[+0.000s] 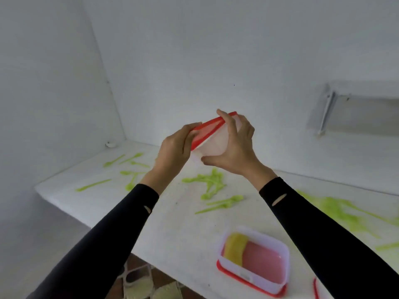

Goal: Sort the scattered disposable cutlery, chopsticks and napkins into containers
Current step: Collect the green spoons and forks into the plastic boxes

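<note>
I hold a clear plastic container (216, 139) with a red lid (207, 130) tilted in the air above the white counter. My right hand (235, 145) grips the container's body. My left hand (174, 147) grips the lid's left edge. Green plastic cutlery lies scattered on the counter: a pile (210, 183) below my hands, several pieces (127, 167) at the left, and a blurred heap (336, 210) at the right. A second clear container (254, 266) stands on its red lid near the front edge, with a yellow item (235, 249) inside it.
The white counter (177, 223) fits into a corner between white walls. Its left and front edges drop to a tiled floor (142, 283). A small white object (111, 144) sits in the back left corner. A red strip (315, 288) shows at the bottom right.
</note>
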`<state>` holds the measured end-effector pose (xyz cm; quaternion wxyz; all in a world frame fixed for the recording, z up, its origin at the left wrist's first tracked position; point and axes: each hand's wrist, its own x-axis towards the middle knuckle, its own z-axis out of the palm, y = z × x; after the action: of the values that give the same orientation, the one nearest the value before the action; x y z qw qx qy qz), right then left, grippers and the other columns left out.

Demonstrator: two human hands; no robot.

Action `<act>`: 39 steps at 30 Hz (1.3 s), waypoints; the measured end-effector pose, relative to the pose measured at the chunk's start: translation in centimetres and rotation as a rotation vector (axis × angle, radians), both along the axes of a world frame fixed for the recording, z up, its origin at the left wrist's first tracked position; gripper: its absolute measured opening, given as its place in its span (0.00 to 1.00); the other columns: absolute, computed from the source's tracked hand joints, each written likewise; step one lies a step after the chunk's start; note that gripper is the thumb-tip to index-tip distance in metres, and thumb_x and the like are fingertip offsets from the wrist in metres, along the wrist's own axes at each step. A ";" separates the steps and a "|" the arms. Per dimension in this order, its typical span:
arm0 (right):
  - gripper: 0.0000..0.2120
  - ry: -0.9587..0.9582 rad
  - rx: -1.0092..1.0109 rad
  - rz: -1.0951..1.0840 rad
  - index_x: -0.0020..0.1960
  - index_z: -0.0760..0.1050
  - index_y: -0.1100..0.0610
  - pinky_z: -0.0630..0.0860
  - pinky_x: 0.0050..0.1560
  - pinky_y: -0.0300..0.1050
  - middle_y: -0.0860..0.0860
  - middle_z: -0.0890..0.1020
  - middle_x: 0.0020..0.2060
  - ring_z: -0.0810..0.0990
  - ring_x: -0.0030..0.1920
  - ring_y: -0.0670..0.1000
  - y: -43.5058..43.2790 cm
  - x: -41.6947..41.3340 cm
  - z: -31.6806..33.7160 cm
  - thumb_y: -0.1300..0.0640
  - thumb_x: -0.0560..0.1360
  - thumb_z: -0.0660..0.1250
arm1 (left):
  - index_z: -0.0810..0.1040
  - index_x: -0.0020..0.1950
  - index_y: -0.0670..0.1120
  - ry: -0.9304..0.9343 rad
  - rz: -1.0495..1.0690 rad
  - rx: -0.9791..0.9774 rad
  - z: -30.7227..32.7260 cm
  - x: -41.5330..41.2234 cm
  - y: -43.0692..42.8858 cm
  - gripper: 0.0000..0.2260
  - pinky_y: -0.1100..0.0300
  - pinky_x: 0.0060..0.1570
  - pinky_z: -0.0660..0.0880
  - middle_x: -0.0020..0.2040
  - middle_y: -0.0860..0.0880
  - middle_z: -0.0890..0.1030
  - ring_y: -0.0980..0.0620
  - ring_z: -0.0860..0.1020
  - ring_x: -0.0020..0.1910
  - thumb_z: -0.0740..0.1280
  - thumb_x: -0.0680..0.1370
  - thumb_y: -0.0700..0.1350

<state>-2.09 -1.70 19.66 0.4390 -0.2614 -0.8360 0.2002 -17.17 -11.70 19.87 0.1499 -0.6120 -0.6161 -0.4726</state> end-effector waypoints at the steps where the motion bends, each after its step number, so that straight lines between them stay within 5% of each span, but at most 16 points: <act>1: 0.56 -0.071 -0.048 0.000 0.74 0.51 0.35 0.64 0.68 0.55 0.55 0.54 0.70 0.51 0.70 0.52 -0.5 -0.6 -1.7 0.44 0.54 0.80 | 0.77 0.63 0.47 0.000 0.066 -0.064 -1.8 -0.9 -0.5 0.14 0.59 0.41 0.75 0.48 0.50 0.84 0.52 0.80 0.41 0.57 0.83 0.48; 4: 0.55 -0.268 -0.153 0.014 0.73 0.50 0.32 0.67 0.68 0.59 0.54 0.54 0.70 0.51 0.70 0.53 -2.5 -2.0 -6.7 0.42 0.55 0.78 | 0.76 0.61 0.44 -0.038 0.156 -0.251 -7.2 -2.5 -2.2 0.15 0.51 0.41 0.76 0.46 0.44 0.84 0.40 0.81 0.43 0.55 0.83 0.50; 8: 0.57 -0.403 -0.163 0.032 0.75 0.46 0.33 0.62 0.68 0.57 0.57 0.53 0.71 0.49 0.71 0.55 -4.6 -1.8 -10.3 0.41 0.57 0.79 | 0.74 0.61 0.41 -0.274 0.320 -0.364 -11.2 -4.3 -3.9 0.13 0.51 0.41 0.72 0.47 0.41 0.82 0.40 0.78 0.43 0.54 0.85 0.46; 11: 0.55 -0.492 -0.141 0.078 0.74 0.48 0.32 0.62 0.69 0.57 0.56 0.51 0.71 0.47 0.72 0.55 -5.3 -1.0 -12.4 0.41 0.57 0.79 | 0.73 0.58 0.42 -0.456 0.378 -0.475 -13.9 -8.0 -5.4 0.12 0.48 0.41 0.78 0.42 0.43 0.80 0.41 0.80 0.40 0.52 0.84 0.46; 15: 0.42 -0.300 -0.227 -0.023 0.66 0.63 0.46 0.62 0.68 0.51 0.57 0.50 0.71 0.49 0.71 0.54 -4.5 -0.5 -13.8 0.42 0.59 0.81 | 0.71 0.61 0.39 -0.840 0.468 -0.558 -17.7 -10.0 -7.4 0.11 0.44 0.40 0.82 0.50 0.41 0.78 0.39 0.81 0.40 0.54 0.82 0.38; 18: 0.41 -0.169 -0.303 -0.035 0.56 0.61 0.51 0.59 0.64 0.45 0.58 0.55 0.68 0.54 0.70 0.53 -4.8 -0.8 -14.6 0.33 0.55 0.76 | 0.72 0.63 0.37 -1.168 0.444 -0.665 -21.5 -8.2 -8.4 0.12 0.46 0.40 0.82 0.39 0.43 0.81 0.44 0.80 0.30 0.55 0.82 0.36; 22: 0.41 -0.347 -0.344 0.037 0.50 0.55 0.47 0.62 0.70 0.52 0.57 0.56 0.69 0.57 0.70 0.55 -5.7 -1.4 -17.6 0.24 0.52 0.69 | 0.73 0.62 0.38 -1.284 0.336 -0.668 -24.3 -4.2 -9.0 0.12 0.55 0.29 0.81 0.41 0.44 0.77 0.46 0.80 0.31 0.54 0.84 0.42; 26: 0.42 -0.619 -0.346 0.044 0.51 0.59 0.49 0.56 0.73 0.57 0.56 0.54 0.74 0.55 0.74 0.55 -6.0 -0.2 -20.3 0.21 0.51 0.66 | 0.73 0.63 0.38 -1.446 0.311 -0.513 -24.9 -3.0 -9.2 0.14 0.55 0.33 0.82 0.45 0.44 0.77 0.45 0.81 0.40 0.54 0.85 0.44; 28: 0.41 -0.741 -0.329 0.031 0.51 0.60 0.49 0.56 0.72 0.58 0.54 0.62 0.70 0.61 0.71 0.55 -5.6 0.7 -21.3 0.21 0.53 0.66 | 0.74 0.60 0.40 -1.519 0.294 -0.466 -24.7 -3.0 -9.2 0.20 0.56 0.35 0.82 0.44 0.41 0.79 0.45 0.81 0.39 0.50 0.85 0.52; 31: 0.40 -0.893 -0.232 0.026 0.58 0.68 0.48 0.61 0.68 0.51 0.48 0.75 0.61 0.71 0.64 0.53 -4.6 1.2 -21.5 0.20 0.58 0.65 | 0.79 0.60 0.41 -1.407 0.275 -0.588 -24.5 -3.7 -8.7 0.37 0.52 0.47 0.81 0.45 0.40 0.81 0.43 0.81 0.42 0.42 0.80 0.67; 34: 0.40 -0.984 -0.210 0.021 0.68 0.68 0.46 0.58 0.68 0.52 0.48 0.74 0.67 0.70 0.68 0.54 -4.1 0.7 -20.5 0.24 0.64 0.66 | 0.69 0.74 0.45 -1.179 0.249 -0.728 -23.8 -4.5 -7.6 0.46 0.46 0.66 0.71 0.68 0.43 0.74 0.42 0.76 0.63 0.42 0.72 0.76; 36: 0.41 -1.051 -0.245 0.054 0.72 0.65 0.44 0.55 0.70 0.54 0.50 0.74 0.68 0.68 0.70 0.55 -3.9 0.4 -20.1 0.24 0.65 0.65 | 0.65 0.76 0.47 -1.094 0.181 -0.777 -23.5 -4.9 -7.2 0.44 0.44 0.69 0.67 0.73 0.47 0.68 0.43 0.70 0.69 0.49 0.72 0.77; 39: 0.41 -1.124 -0.267 0.102 0.73 0.62 0.41 0.47 0.74 0.57 0.54 0.73 0.68 0.63 0.73 0.57 -3.9 0.5 -20.4 0.24 0.66 0.63 | 0.65 0.75 0.45 -0.977 0.212 -0.836 -24.2 -5.8 -7.1 0.31 0.44 0.68 0.69 0.71 0.44 0.70 0.42 0.71 0.67 0.53 0.80 0.65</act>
<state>-1.60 -5.57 -0.77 -0.1192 -0.3400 -0.9198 0.1552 -22.93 -18.78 -4.29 -0.3525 -0.2693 -0.8022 -0.3995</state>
